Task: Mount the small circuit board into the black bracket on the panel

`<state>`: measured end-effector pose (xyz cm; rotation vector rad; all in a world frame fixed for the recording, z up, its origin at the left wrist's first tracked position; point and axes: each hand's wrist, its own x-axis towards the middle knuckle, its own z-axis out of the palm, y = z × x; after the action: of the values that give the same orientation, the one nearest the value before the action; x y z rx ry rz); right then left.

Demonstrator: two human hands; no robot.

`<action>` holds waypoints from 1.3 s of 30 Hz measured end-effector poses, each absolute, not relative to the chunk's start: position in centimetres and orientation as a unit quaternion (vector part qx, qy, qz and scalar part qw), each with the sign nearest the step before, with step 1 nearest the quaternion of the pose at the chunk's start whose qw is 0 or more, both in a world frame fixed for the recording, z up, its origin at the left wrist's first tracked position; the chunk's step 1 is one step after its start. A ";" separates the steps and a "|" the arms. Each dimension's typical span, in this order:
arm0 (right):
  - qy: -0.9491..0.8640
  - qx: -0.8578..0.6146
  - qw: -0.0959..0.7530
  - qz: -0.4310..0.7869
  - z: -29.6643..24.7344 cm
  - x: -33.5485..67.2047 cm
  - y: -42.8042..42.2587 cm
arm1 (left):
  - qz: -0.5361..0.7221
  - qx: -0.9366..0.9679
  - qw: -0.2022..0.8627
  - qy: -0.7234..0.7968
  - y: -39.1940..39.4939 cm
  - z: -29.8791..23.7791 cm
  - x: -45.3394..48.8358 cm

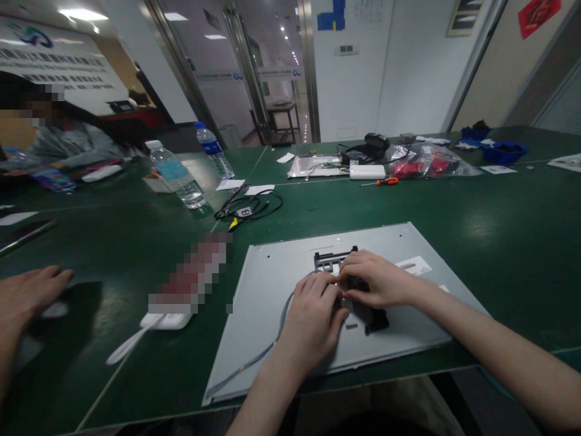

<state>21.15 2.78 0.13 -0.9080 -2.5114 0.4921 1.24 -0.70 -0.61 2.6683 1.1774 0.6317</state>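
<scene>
A flat light-grey metal panel (pixel 254 321), like the back of a display, lies on the table in front of me. A black plastic bracket (pixel 377 321) sits at its middle, partly covered by my hands. My left hand (pixel 318 306) rests over the panel, fingers bent and pressed together beside the bracket. Opposite it, my right hand (pixel 374 280) has thumb and fingers pinched at the bracket, close to the left fingertips. What either pinch holds is hidden. A grey cable (pixel 282 321) runs from under my left hand to the panel's lower left corner.
Another person's hand (pixel 31 297) is at the left edge. Two water bottles (pixel 179 177), a black cable (pixel 258 209) and a white device with a strap (pixel 167 320) stand or lie left. Behind are an orange-handled screwdriver (pixel 385 181), plastic bags (pixel 431 162) and blue trays (pixel 503 152).
</scene>
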 end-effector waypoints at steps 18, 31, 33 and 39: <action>-0.897 -0.357 0.198 0.170 -0.5 21.3 2.6 | 0.207 0.897 0.089 0.381 -0.8 -0.6 1.2; -0.899 -0.357 0.192 0.168 -0.6 21.4 2.7 | 0.217 0.885 0.070 0.406 -0.9 -0.7 1.3; -0.899 -0.357 0.192 0.167 -0.6 21.4 2.7 | 0.212 0.885 0.068 0.408 -0.9 -0.8 1.2; -0.899 -0.357 0.188 0.170 -0.5 21.3 2.7 | 0.204 0.885 0.066 0.413 -1.0 -0.8 1.2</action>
<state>21.34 2.66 -0.52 -1.0041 -2.5301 0.4783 1.23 -0.96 -0.83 2.6702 1.2461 0.6143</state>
